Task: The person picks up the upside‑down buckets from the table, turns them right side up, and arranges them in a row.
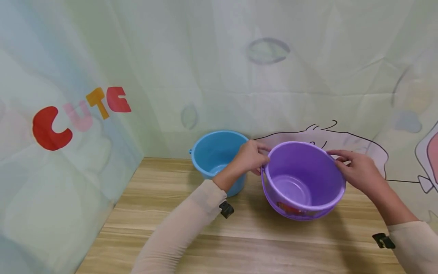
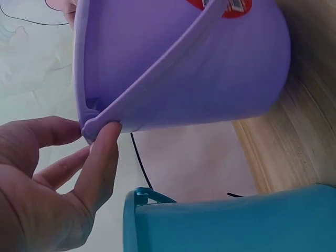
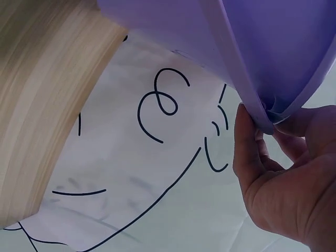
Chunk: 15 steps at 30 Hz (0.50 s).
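Note:
Both hands hold a purple bucket [image 1: 291, 175] at its rim, one at each side, with its mouth tipped toward the head camera. At the bucket's left handle joint, my left hand [image 1: 251, 156] pinches between thumb and fingers, as the left wrist view shows closely. My right hand [image 1: 359, 169] pinches the opposite handle joint, seen in the right wrist view. The purple handle [image 2: 163, 60] hangs down along the outside, across a red label [image 2: 239, 7]. Left of it stands a blue bucket [image 1: 203, 152], upright on the table and partly hidden behind my left forearm.
A wood-grain table [image 1: 164, 213] lies beneath the buckets. Behind and to the left hangs a pale printed curtain [image 1: 212, 76] with coloured letters and line drawings. It meets the table's back and left edges.

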{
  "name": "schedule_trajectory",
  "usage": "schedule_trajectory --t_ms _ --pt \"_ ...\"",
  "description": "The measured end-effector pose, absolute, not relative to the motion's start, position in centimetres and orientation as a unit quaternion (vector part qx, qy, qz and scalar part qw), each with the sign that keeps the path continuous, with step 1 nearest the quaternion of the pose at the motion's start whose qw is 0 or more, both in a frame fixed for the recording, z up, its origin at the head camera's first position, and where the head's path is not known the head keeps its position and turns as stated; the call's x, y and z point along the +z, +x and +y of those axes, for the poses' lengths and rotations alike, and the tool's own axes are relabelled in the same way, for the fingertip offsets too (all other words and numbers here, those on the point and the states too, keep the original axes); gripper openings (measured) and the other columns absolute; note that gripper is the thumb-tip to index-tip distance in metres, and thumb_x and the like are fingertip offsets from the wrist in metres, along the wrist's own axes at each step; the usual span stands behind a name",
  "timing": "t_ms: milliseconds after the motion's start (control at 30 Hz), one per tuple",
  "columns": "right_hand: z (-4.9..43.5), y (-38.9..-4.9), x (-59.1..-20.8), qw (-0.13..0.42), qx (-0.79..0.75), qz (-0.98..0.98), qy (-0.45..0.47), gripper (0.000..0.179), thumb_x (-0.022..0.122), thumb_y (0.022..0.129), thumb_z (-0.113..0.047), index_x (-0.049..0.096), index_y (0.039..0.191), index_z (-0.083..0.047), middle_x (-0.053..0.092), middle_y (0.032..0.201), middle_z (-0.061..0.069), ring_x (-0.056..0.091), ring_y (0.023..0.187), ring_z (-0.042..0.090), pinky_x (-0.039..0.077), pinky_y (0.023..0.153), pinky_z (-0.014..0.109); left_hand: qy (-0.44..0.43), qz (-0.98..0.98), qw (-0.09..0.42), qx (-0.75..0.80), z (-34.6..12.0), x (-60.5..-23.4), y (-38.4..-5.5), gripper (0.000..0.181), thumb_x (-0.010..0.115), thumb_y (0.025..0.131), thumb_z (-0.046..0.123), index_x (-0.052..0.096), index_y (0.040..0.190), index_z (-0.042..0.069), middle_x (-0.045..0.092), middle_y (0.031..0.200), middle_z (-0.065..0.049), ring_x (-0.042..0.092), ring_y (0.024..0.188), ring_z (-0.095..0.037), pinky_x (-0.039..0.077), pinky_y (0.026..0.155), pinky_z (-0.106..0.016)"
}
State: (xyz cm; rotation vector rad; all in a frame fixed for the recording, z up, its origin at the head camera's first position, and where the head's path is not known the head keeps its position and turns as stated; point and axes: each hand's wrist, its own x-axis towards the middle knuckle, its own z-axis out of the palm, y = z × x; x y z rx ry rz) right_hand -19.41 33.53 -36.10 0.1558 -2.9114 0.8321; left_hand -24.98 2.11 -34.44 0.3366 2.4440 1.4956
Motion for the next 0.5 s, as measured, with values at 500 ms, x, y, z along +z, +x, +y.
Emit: schedule_trajectory --t_ms 500 --pt "33.7 -20.0 -36.9 -0.009 0.267 -0.963 0.046 0.042 0.050 0.106 -0.026 0.060 0.141 -0.005 0.068 0.119 0.032 0.068 0.082 0.024 0.050 0.060 0.032 0.123 0.865 0.138 0.467 2.5 -35.6 -24.9 0.042 0.063 0.086 -0.004 0.074 0.126 0.005 0.071 0.070 -0.009 0.069 0.053 -0.018 0.063 0.056 -0.042"
